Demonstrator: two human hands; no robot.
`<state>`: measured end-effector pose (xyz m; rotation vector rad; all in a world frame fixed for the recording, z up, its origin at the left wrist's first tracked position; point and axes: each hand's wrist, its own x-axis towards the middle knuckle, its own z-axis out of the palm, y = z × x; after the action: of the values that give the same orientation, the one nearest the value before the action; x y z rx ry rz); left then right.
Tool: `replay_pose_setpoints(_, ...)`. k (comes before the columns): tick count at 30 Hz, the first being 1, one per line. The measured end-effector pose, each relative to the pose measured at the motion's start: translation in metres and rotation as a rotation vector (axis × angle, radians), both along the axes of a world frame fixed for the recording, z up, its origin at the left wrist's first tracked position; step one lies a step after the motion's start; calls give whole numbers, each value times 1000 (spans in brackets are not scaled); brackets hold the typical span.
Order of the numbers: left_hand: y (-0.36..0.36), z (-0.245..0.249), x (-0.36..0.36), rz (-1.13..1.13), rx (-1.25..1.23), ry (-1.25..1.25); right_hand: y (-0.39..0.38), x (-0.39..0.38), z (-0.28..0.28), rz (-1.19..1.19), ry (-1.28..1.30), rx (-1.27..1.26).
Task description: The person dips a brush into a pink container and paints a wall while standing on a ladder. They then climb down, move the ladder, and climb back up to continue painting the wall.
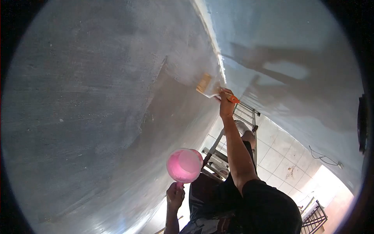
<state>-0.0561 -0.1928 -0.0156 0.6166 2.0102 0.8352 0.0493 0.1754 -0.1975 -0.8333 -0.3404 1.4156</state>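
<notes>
My right hand point(226, 104) is closed round the orange handle of a wide paintbrush point(203, 83). The pale bristles lie against the grey wall point(97, 85), close to the corner where it meets a lighter wall point(280, 35). Lower down, my left hand point(175, 196) grips the handle of a pink plastic dipper point(175, 167), held out level in front of my body. Pale liquid shows inside it. Around the brush the wall has a whitish, smeared look, with a darker patch beside it.
Below me stands a metal ladder point(212, 150), with my legs at it. White floor tiles point(278, 158) spread out far beneath. On the lighter wall a loose cable point(325, 158) hangs by a small box, and a dark round object point(362, 124) sits at the right edge.
</notes>
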Motion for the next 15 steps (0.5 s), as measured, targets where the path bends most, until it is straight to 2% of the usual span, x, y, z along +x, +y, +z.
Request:
replay_pose_setpoints(2,-4,-7,-4,-28,30,12,3,-2,-20,-14,-47,-14)
replay_pose_setpoints(4,-9,-8,-4,-41,53,23,5,-2,-15,-14,-94,-34)
replay_pose_setpoints(6,-9,-10,-4,-24,52,18,15,-15,-1,16,-245,18)
replay_pose_setpoints(8,-5,-5,0,-10,68,1,14,-18,67,52,-232,57)
replay_pose_setpoints(10,-4,-3,4,12,72,-24,7,-12,133,85,-68,91)
replay_pose_setpoints(12,-2,-4,6,16,32,-26,2,3,195,67,77,270)
replay_pose_setpoints(13,-3,-3,6,9,39,-61,-1,9,223,70,72,267)
replay_pose_setpoints(15,-1,-9,7,-17,90,-57,1,18,261,68,225,468)
